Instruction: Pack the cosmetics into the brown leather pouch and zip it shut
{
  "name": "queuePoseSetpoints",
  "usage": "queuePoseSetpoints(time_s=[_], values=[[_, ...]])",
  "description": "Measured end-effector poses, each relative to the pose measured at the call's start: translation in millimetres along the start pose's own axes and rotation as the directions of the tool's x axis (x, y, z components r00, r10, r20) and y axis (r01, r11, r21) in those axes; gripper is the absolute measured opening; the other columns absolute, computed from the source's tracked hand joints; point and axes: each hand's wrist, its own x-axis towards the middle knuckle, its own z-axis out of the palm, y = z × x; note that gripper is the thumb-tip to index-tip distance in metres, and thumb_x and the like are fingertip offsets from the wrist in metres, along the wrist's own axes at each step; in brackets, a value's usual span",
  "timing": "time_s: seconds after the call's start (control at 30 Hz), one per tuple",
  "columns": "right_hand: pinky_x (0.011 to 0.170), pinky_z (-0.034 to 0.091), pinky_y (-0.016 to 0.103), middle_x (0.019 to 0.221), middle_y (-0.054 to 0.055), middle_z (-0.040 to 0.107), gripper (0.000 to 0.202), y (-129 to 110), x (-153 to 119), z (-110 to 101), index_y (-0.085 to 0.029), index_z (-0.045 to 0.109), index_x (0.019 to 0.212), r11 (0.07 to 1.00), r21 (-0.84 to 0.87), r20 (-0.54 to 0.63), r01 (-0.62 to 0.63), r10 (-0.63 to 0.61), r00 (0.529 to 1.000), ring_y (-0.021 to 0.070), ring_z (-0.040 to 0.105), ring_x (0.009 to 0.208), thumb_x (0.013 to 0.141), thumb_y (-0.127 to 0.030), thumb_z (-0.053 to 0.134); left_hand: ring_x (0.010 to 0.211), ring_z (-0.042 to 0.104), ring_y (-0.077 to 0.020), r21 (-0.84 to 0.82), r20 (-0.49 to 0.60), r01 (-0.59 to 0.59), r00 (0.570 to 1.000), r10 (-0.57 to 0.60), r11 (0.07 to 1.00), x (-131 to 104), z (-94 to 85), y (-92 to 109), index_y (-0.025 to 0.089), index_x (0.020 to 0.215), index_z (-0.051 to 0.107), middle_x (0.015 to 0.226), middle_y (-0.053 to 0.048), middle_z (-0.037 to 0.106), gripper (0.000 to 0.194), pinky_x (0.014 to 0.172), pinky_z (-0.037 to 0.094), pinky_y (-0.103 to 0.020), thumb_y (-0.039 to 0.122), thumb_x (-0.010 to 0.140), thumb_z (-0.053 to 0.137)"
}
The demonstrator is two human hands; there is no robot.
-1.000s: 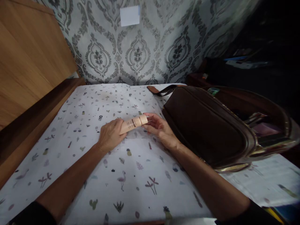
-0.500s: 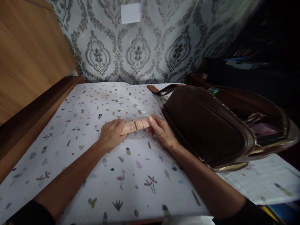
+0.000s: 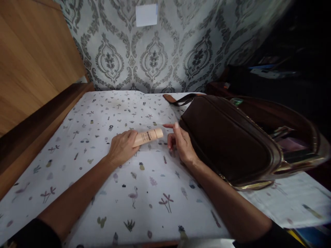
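Observation:
My left hand [image 3: 122, 146] is wrapped round the lower end of a beige cosmetic tube [image 3: 148, 136]. Its capped end points right, and small dark print shows on its side. Just right of the cap is my right hand [image 3: 181, 140], apart from the tube. Its index finger is stretched out and the other fingers are loosely curled, with nothing in them. Both hands are over the white patterned cloth [image 3: 152, 191].
A dark brown leather bag [image 3: 227, 137] stands at the right, its zipped top gaping over several items. A wooden panel [image 3: 38, 62] borders the left side. Patterned wallpaper [image 3: 153, 58] with a white card [image 3: 146, 15] is behind.
My right hand has let go of the tube's cap and moved slightly right, its index finger now extended. My left hand keeps its hold on the tube.

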Motion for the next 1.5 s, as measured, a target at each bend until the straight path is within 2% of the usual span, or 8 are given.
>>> queuePoseSetpoints(time_s=[0.17,0.37,0.57,0.67,0.8,1.0,1.23,1.5], values=[[0.061,0.054,0.029,0.086,0.007,0.069,0.085,1.6,2.8,0.7,-0.015,0.060,0.124,0.992,0.121,-0.064,0.043,-0.035,0.997,0.0198,0.067,0.076,0.084,-0.089,0.048,0.089,0.069,-0.0224,-0.004,-0.003,-0.016,1.000,0.015,1.000,-0.2,0.5,-0.2,0.017,0.109,0.058,0.101,-0.007,0.072,0.019,0.065,0.042,-0.031,0.021,0.090,0.059],[0.046,0.040,0.026,0.054,-0.002,0.053,0.082,0.8,1.4,-1.5,-0.013,0.065,0.114,0.993,0.101,-0.019,-0.060,0.063,0.998,0.0131,0.049,0.044,0.089,-0.087,0.040,0.087,0.068,-0.0219,-0.002,-0.014,-0.015,1.000,0.014,1.000,0.0,2.9,-2.2,0.018,0.108,0.057,0.100,-0.006,0.072,0.020,0.063,0.040,-0.031,0.021,0.089,0.060],[0.071,0.057,0.029,0.118,0.010,0.066,0.061,4.2,3.5,1.7,-0.021,0.065,0.120,0.984,0.165,0.105,0.070,-0.088,0.991,0.0223,0.065,0.105,0.079,-0.064,0.076,0.085,0.068,-0.0213,0.014,-0.041,-0.038,0.998,0.038,0.999,0.1,4.4,-2.7,0.018,0.104,0.057,0.099,-0.005,0.073,0.016,0.063,0.041,-0.030,0.023,0.089,0.061],[0.060,0.051,0.026,0.094,0.005,0.067,0.057,6.1,4.4,1.9,-0.019,0.066,0.112,0.989,0.134,0.159,0.056,-0.077,0.984,0.0170,0.063,0.080,0.077,-0.062,0.078,0.086,0.068,-0.0219,0.035,-0.049,-0.067,0.996,0.068,0.997,-0.6,5.2,-2.4,0.018,0.105,0.057,0.099,-0.006,0.073,0.018,0.065,0.042,-0.031,0.022,0.088,0.061],[0.049,0.040,0.025,0.060,-0.002,0.053,0.058,7.4,4.6,0.7,-0.019,0.057,0.078,1.000,0.021,0.162,0.003,-0.006,0.987,0.0103,0.046,0.050,0.088,-0.077,0.057,0.083,0.068,-0.0219,0.048,-0.076,-0.117,0.990,0.121,0.992,-1.4,8.6,-3.9,0.018,0.107,0.059,0.098,-0.007,0.073,0.020,0.064,0.043,-0.031,0.020,0.088,0.061],[0.052,0.047,0.024,0.084,0.002,0.061,0.060,4.6,4.7,2.2,-0.021,0.060,0.103,0.995,0.088,0.151,0.051,-0.064,0.986,0.0167,0.060,0.073,0.079,-0.076,0.067,0.081,0.068,-0.0229,0.053,-0.116,-0.130,0.984,0.136,0.990,-1.0,12.0,-5.4,0.017,0.104,0.061,0.095,-0.006,0.072,0.018,0.064,0.046,-0.032,0.021,0.087,0.063],[0.050,0.036,0.026,0.050,-0.004,0.047,0.058,1.9,2.7,1.0,-0.021,0.049,0.069,0.995,-0.094,0.180,0.023,-0.005,0.984,0.0109,0.043,0.047,0.090,-0.075,0.052,0.079,0.067,-0.0220,0.072,-0.172,-0.174,0.968,0.184,0.982,-1.4,15.7,-5.4,0.018,0.101,0.063,0.094,-0.007,0.072,0.015,0.067,0.048,-0.032,0.020,0.086,0.063],[0.053,0.038,0.025,0.067,-0.003,0.053,0.051,-4.8,-0.3,4.5,-0.021,0.057,0.091,0.999,0.009,0.224,0.046,-0.047,0.973,0.0119,0.048,0.056,0.086,-0.072,0.060,0.080,0.067,-0.0223,0.059,-0.123,-0.151,0.980,0.157,0.987,-1.9,12.4,-5.5,0.018,0.103,0.061,0.093,-0.006,0.072,0.017,0.065,0.046,-0.031,0.020,0.086,0.062]])
